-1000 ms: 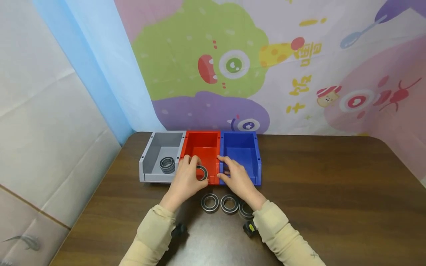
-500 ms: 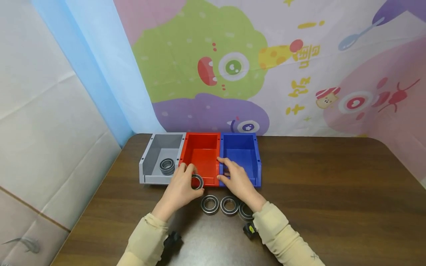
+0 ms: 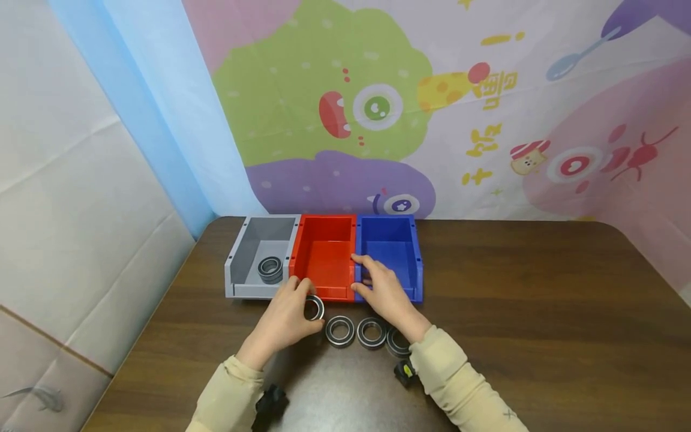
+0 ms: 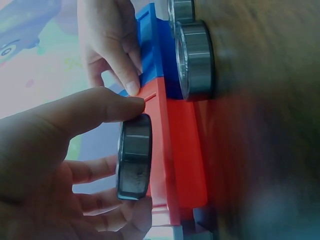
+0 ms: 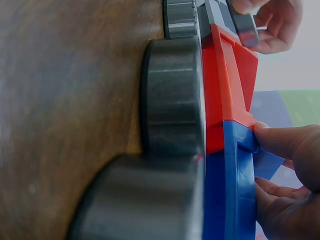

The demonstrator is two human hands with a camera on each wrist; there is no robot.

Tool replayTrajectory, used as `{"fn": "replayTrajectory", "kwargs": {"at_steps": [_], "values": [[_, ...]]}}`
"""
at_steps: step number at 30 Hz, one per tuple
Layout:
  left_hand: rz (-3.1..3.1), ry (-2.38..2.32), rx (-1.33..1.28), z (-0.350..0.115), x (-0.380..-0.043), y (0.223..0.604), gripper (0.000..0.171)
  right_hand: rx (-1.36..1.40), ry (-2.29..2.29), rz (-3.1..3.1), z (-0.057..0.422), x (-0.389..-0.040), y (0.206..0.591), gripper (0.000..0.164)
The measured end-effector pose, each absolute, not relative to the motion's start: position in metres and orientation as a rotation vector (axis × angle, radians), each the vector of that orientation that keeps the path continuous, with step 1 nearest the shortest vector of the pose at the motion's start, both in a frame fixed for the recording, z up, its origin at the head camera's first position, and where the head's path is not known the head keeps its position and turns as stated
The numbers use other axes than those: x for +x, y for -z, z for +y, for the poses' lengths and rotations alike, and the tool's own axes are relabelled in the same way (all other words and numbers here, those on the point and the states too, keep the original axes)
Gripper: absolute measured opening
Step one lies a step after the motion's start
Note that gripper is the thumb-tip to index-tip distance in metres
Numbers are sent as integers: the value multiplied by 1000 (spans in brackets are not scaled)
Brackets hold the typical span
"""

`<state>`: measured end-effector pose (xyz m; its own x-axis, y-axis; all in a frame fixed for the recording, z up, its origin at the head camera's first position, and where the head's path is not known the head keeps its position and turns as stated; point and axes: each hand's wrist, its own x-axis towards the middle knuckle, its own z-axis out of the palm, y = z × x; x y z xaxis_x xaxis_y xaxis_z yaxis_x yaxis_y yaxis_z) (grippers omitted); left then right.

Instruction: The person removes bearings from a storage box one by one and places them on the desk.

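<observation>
Between the thumb and fingers of my left hand (image 3: pixel 283 319) is a ball bearing (image 3: pixel 315 308), held on edge just in front of the red bin (image 3: pixel 328 293). The left wrist view shows the held bearing (image 4: pixel 135 156) from its side. My right hand (image 3: pixel 384 290) grips the wall where the red bin meets the blue bin (image 3: pixel 418 264); in the right wrist view the thumb lies at that corner, with fingers on the blue side. On the table before the bins, a left bearing (image 3: pixel 340 332), a middle bearing (image 3: pixel 371 333) and a right bearing (image 3: pixel 398 342) lie flat, the last partly behind my right wrist.
A grey bin (image 3: pixel 258 290) adjoins the red one on the left and contains stacked bearings (image 3: pixel 270 270). All of it stands on a dark wooden table (image 3: pixel 518 312). A cartoon-printed curtain (image 3: pixel 335 78) hangs behind the table's far edge.
My left hand has drawn the bearing from over the red bin's front toward me and to the left, down near the table. The right hand stays in place.
</observation>
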<state>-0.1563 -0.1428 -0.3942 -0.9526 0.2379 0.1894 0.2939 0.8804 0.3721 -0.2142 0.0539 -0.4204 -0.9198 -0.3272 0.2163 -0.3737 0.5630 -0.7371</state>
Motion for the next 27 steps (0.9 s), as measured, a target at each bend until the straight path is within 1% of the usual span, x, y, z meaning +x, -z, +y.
{"fn": "replayTrajectory", "kwargs": {"at_steps": [27], "values": [[-3057, 552, -551, -152, -148, 406, 34, 608, -1318, -2734, 53, -214, 421, 56]]}}
